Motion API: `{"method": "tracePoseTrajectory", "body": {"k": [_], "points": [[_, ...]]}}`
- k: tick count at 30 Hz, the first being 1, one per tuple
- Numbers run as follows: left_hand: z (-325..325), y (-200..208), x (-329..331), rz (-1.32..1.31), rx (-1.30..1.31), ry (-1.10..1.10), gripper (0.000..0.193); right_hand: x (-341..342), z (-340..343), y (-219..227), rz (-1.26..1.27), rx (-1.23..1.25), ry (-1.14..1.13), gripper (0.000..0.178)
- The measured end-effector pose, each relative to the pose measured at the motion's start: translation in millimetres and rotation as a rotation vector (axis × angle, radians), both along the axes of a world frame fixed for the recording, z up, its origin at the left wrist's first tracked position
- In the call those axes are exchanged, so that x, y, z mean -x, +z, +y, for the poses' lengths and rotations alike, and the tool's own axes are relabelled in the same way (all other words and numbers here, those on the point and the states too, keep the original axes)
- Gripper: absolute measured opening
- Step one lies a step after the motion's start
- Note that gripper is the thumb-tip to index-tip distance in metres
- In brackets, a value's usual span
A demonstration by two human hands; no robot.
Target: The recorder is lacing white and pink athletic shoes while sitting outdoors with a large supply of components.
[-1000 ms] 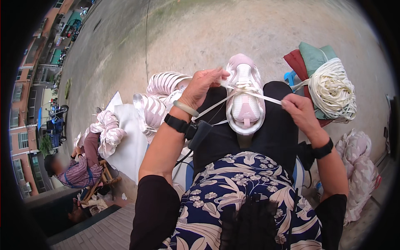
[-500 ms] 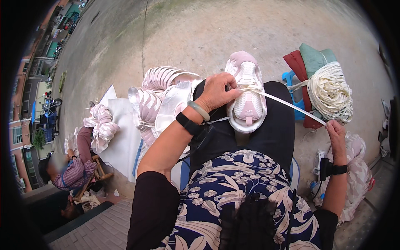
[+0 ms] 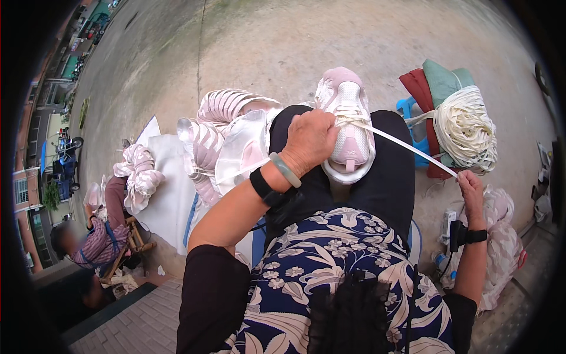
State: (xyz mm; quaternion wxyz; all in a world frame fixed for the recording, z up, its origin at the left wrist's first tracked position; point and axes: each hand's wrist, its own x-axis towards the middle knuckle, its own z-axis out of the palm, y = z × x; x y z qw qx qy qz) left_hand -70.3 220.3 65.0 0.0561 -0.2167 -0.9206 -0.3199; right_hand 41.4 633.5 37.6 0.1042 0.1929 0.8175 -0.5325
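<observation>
A pink and white sneaker (image 3: 344, 78) rests upright on my lap, its toe pointing away from me. White shoelace (image 3: 407, 144) crosses near its tongue and runs taut to the right. The far end of that stretch is pinched in my right hand (image 3: 471, 187), out beyond my right knee. My left hand (image 3: 311, 139) is closed in a fist at the shoe's left side, beside the lacing. It appears to grip the other part of the lace, though its fingers hide most of it. A pale strip shows below my left wrist.
Pink and white shoe uppers (image 3: 206, 138) are heaped at my left. On the right, a blue stool (image 3: 407, 109) bears red and green cloth and a bundle of white laces (image 3: 466, 127). A bagged pile (image 3: 501, 253) lies nearer. Another person (image 3: 100, 242) sits far left.
My left hand has turned over into a fist and moved slightly toward me and left, away from the lacing. My right hand keeps the lace stretched, almost in place.
</observation>
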Motion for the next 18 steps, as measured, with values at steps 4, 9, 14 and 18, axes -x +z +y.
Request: {"method": "tracePoseTrajectory", "body": {"k": [4,9,14,18], "points": [[-6,18,-5,-0.046,0.086,-0.174,0.011,5,3,7,0.056,-0.019,0.018,0.022],[-37,35,-36,-0.096,0.235,-0.364,0.009,6,12,4,0.054,-0.062,0.011,0.021],[-34,48,-39,-0.126,0.158,-0.209,0.012,7,10,-7,0.089,-0.025,0.037,0.02],[-44,56,-31,0.018,0.237,-0.144,0.014,11,-10,21,0.132,0.024,0.129,0.016]]}}
